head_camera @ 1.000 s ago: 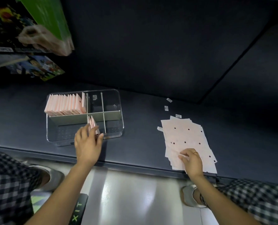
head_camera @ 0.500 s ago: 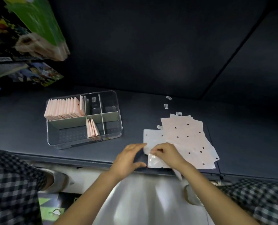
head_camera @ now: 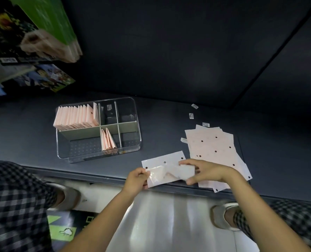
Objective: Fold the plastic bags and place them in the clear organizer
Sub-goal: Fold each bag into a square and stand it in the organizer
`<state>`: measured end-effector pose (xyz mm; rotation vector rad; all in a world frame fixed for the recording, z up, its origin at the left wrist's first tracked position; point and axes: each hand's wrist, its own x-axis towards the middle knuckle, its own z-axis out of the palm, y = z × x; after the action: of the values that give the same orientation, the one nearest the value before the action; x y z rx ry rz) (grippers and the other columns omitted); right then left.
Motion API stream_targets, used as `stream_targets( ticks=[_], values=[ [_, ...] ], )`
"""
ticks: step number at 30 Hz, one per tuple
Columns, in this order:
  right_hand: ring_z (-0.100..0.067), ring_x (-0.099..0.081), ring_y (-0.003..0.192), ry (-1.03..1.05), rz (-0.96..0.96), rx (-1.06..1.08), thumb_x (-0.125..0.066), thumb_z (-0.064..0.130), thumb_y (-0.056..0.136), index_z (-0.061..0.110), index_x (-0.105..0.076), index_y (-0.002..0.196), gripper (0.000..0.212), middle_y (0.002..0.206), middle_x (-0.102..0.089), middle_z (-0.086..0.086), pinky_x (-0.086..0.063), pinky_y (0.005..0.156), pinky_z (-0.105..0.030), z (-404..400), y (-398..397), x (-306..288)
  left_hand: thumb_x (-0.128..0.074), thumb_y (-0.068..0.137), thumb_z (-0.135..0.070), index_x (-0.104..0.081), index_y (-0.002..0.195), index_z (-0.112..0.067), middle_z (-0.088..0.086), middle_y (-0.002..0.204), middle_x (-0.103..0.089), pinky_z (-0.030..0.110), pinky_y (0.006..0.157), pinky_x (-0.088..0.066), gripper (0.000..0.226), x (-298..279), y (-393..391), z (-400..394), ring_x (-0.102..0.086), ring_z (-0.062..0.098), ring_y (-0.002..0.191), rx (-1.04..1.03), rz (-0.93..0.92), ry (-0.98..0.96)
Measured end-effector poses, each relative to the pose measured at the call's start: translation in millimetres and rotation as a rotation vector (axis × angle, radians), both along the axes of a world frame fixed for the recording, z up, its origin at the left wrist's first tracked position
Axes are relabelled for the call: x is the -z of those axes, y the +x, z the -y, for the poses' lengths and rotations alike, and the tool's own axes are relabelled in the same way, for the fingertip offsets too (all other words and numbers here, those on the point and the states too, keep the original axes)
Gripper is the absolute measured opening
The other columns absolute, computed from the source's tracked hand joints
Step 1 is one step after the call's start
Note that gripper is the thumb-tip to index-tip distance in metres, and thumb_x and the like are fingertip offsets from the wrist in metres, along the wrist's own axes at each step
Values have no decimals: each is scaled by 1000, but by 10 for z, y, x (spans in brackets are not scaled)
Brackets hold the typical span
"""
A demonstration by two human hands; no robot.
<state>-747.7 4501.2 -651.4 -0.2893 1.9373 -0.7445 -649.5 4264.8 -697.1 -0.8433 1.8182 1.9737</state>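
The left hand (head_camera: 136, 179) pinches the left edge of a plastic bag (head_camera: 162, 163) at the near edge of the counter (head_camera: 169, 124), thumb over the film. The right hand (head_camera: 204, 172) grips the same bag at its right side, fingers curled over a folded-up flap of the film. The bag lies partly flat, its near portion lifted and crumpled between the two hands; small round holes dot its far margin.

Just right of the right hand, and partly beneath the wrist, a loose stack of flat bags (head_camera: 214, 146) fans out, pale pink with dark holes. Small white labels (head_camera: 205, 124) lie scattered at and beyond the stack's far edge.

To the left, well apart from the hands, stands the clear organizer (head_camera: 132, 113), split by dividers. Its far-left compartment holds a full row of folded bags (head_camera: 76, 117) set on edge. The near-middle compartment holds a few folded bags (head_camera: 107, 140) leaning against each other. The other compartments show only the dotted base and dark surface through the plastic.

The counter is dark grey-blue, backed by a dark wall (head_camera: 169, 42). At the upper left hang printed packages (head_camera: 42, 30), one bright green. Below the counter's edge a pale glossy floor (head_camera: 169, 224) shows, with checked trouser legs (head_camera: 14, 206) and grey shoes (head_camera: 222, 217) at either side.
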Motion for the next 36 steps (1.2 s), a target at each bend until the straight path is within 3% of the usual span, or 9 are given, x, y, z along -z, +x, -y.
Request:
stream_targets(
  ticks=[3,8,13,17,21,24,27,31,36],
  values=[
    [-2,-42,121,-15,17,8,-78,8,72,36,-33,140,86,128,-47,13,-33,94,-12,-52,8,40,-50,97,-9,-49,74,-10,14,87,-54,22,57,-50,23,46,-12,43,-53,23,76,-77,104,32],
    [-7,-39,56,-121,-314,484,-63,12,88,15,-53,70,21,51,-46,13,-30,53,-17,170,111,345,-52,97,-14,-52,80,-11,15,92,-57,32,66,-50,16,61,-39,14,-55,27,82,-132,114,-22],
    [-16,-39,64,105,-461,435,-56,23,92,17,-42,56,39,58,-42,7,-28,57,-28,290,116,575,-49,97,-24,-56,100,-13,1,95,-56,33,74,-43,13,16,136,-58,-55,22,89,-34,-263,-842],
    [-20,-48,72,169,-519,472,-56,26,92,11,-52,66,30,70,-55,-1,-31,61,-29,343,112,654,-45,95,-28,-63,110,-13,6,118,-60,41,91,-47,28,37,247,-109,-56,30,107,526,-697,-1045],
    [-21,-55,81,161,-527,541,-58,31,90,15,-57,75,23,79,-60,2,-34,66,-27,350,132,678,-30,100,-48,9,151,-18,-3,154,21,35,116,16,70,292,371,-87,22,18,143,975,-434,-1266],
    [-22,-56,89,202,-756,583,-60,33,88,17,-58,92,16,87,-61,3,-36,67,-27,315,235,639,-24,101,-47,23,144,-20,0,151,29,40,109,25,69,378,414,-29,28,20,139,1036,-390,-1351],
    [-21,-52,103,73,-1002,295,-67,30,84,14,-60,108,30,110,-59,-1,-41,84,-27,275,347,611,-32,101,-44,9,150,-20,1,156,15,40,113,15,68,411,382,14,11,20,145,1025,-443,-1440],
    [-11,-28,139,51,-912,-194,-63,50,82,18,-36,143,73,150,-34,4,-12,115,-18,289,430,677,-83,66,-43,-62,126,-19,0,132,-59,35,95,-50,68,353,342,34,-57,14,119,881,-676,-1409],
    [-6,-16,143,88,-921,-275,-55,45,90,21,-20,149,73,156,-21,7,-1,111,-12,237,409,734,-86,64,-33,-65,121,-16,3,122,-65,33,89,-54,64,328,277,91,-65,16,107,746,-763,-1390]
  ],
)
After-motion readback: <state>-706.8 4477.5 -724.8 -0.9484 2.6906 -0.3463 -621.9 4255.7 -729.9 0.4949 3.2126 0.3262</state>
